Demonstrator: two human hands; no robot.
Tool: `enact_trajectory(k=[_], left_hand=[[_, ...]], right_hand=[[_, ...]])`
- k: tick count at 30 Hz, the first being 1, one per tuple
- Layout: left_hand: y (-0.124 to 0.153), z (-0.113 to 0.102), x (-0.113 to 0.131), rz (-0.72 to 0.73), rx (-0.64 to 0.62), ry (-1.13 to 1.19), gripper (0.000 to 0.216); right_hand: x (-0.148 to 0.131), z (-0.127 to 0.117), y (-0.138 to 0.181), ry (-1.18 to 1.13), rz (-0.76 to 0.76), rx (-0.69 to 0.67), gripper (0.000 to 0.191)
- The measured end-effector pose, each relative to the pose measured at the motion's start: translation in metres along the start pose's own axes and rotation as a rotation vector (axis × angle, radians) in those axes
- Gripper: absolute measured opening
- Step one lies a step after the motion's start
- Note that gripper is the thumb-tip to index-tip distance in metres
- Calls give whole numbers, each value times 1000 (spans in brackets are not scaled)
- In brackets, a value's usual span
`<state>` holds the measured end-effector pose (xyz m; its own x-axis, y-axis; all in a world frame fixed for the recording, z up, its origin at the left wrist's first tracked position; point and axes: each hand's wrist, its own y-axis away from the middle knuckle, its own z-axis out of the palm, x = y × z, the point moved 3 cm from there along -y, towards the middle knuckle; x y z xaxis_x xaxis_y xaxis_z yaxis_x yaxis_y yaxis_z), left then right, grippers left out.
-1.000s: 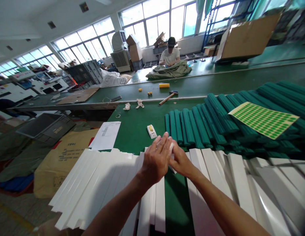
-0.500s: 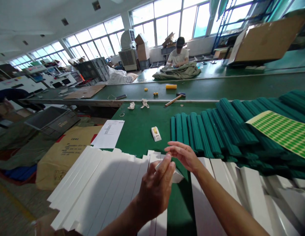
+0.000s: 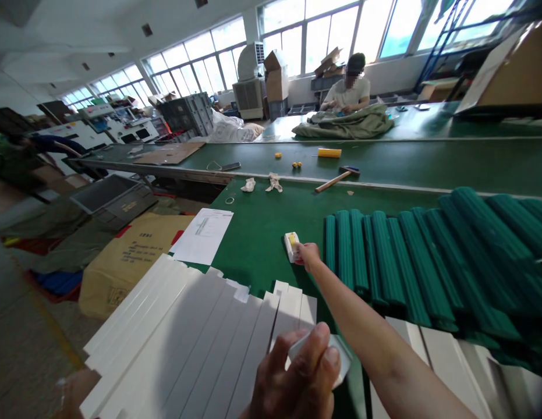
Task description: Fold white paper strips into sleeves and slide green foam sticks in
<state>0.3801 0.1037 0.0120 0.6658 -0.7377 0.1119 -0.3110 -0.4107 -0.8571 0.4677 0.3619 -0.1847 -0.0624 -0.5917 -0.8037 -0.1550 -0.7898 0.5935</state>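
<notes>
Low in the view, my left hand [image 3: 297, 375] is closed around the end of a long narrow white box [image 3: 343, 362]. My fingers cover part of that end, and the rest of the box is mostly out of sight. My right hand [image 3: 310, 256] is stretched forward over the green tabletop, with its fingertips closed on the near right side of a small white tape dispenser [image 3: 290, 244] with a yellow part in it. Beside my left hand lies a row of white boxes [image 3: 201, 337], side by side.
Rolled dark green bundles [image 3: 384, 256] lie to the right, above more white boxes [image 3: 449, 361]. Printed paper [image 3: 203, 235] rests at the left. Farther back are a hammer [image 3: 336, 180], a yellow cylinder [image 3: 329, 153] and crumpled scraps [image 3: 274, 183]. A co-worker [image 3: 349, 90] sits across.
My right hand has moved forward from beside the left hand to the tape dispenser and taken hold of it. My left hand, with the white box, appears lower and nearer. The view has shifted right.
</notes>
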Motion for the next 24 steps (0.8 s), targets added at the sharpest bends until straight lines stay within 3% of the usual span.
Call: enact_trajectory(k=[4, 10, 16, 21, 24], left_hand=[[-4, 2, -1, 3, 4, 11, 21], [0, 3, 3, -49, -6, 41, 29], [-2, -4, 3, 14, -87, 71, 32], [-7, -11, 0, -28, -86, 117, 34], [-7, -11, -4, -125, -122, 122, 37]], right_hand=[[-2, 4, -4, -6, 99, 20, 28], [4, -14, 15, -81, 36, 18, 26], [29, -23, 31, -114, 32, -8, 23], [45, -23, 31, -97, 73, -62, 25], [47, -22, 33, -71, 99, -65, 26]])
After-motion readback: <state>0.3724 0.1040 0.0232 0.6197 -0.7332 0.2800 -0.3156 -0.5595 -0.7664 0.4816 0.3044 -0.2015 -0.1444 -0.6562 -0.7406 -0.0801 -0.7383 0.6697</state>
